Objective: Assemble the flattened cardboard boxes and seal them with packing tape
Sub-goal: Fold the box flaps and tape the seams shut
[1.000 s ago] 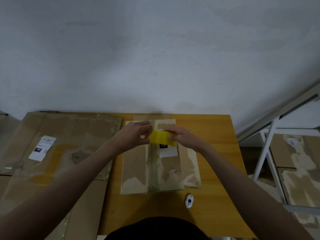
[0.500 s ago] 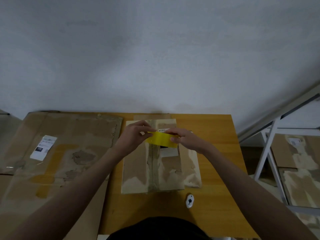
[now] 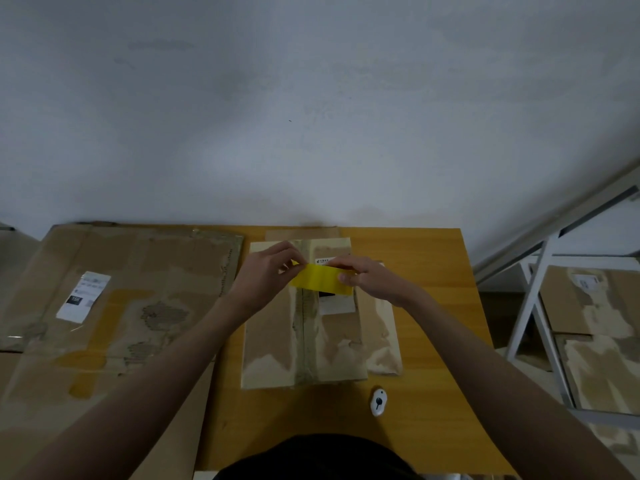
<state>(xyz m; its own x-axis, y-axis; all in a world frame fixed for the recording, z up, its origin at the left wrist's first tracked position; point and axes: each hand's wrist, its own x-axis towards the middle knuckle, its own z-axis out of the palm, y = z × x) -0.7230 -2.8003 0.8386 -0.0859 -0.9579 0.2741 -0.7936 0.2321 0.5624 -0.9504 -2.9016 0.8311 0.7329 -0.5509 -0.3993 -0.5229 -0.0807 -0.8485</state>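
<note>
A small cardboard box [image 3: 277, 341] lies on the wooden table [image 3: 433, 306], its top flaps closed along a central seam with old tape. A strip of yellow packing tape [image 3: 318, 278] is stretched above the far end of that seam. My left hand [image 3: 266, 275] pinches the strip's left end. My right hand [image 3: 367, 277] pinches its right end, thumb on top. The tape roll is not in view. A large flattened cardboard box [image 3: 138, 299] with a white label lies to the left.
A small white cutter [image 3: 378, 402] rests on the table near the box's front right corner. More cardboard boxes [image 3: 588, 323] sit on the floor at the right, behind a white metal frame [image 3: 533, 306]. A grey wall rises behind the table.
Both hands have shifted slightly with the yellow strip, which now lies a bit lower and more level over the box's seam. The box has not moved.
</note>
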